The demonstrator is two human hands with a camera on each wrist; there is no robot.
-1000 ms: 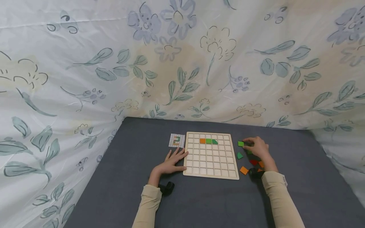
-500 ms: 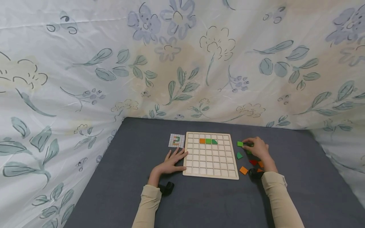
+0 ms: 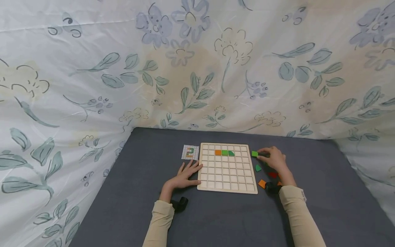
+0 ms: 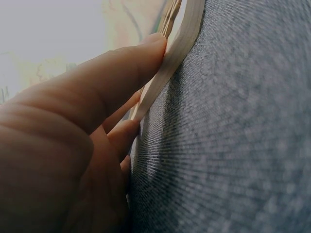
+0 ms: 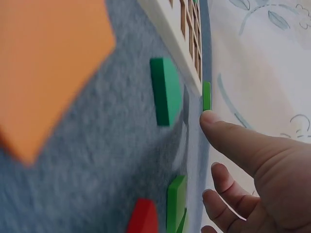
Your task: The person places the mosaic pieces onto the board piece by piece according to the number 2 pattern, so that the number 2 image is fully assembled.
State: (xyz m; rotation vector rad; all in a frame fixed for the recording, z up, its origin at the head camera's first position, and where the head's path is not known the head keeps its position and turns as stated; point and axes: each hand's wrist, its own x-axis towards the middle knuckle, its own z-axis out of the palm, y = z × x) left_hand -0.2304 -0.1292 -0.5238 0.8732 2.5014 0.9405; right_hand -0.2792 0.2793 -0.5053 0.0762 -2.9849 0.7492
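Observation:
My right hand (image 3: 274, 159) pinches a light green square tile (image 3: 254, 154) between thumb and fingers, just off the right edge of a wooden grid board (image 3: 226, 176). In the right wrist view the thumb tip sits against the near end of that green tile (image 5: 207, 94). My left hand (image 3: 183, 177) lies with spread fingers at the board's left edge; in the left wrist view its thumb touches the wooden rim (image 4: 182, 43). An orange square (image 3: 218, 152), a green square (image 3: 225, 152) and a dark green curved tile (image 3: 231, 153) sit side by side in an upper row.
A small printed pattern card (image 3: 189, 152) lies left of the board. To its right are a dark green curved tile (image 3: 258, 167), an orange tile (image 3: 262, 184), a red tile (image 3: 273, 175) and another green tile (image 5: 176, 201). Floral cloth (image 3: 197, 68) hangs behind the dark table.
My right hand has moved left with the light green tile, from among the loose tiles to near the board's edge. The left hand stays at the board.

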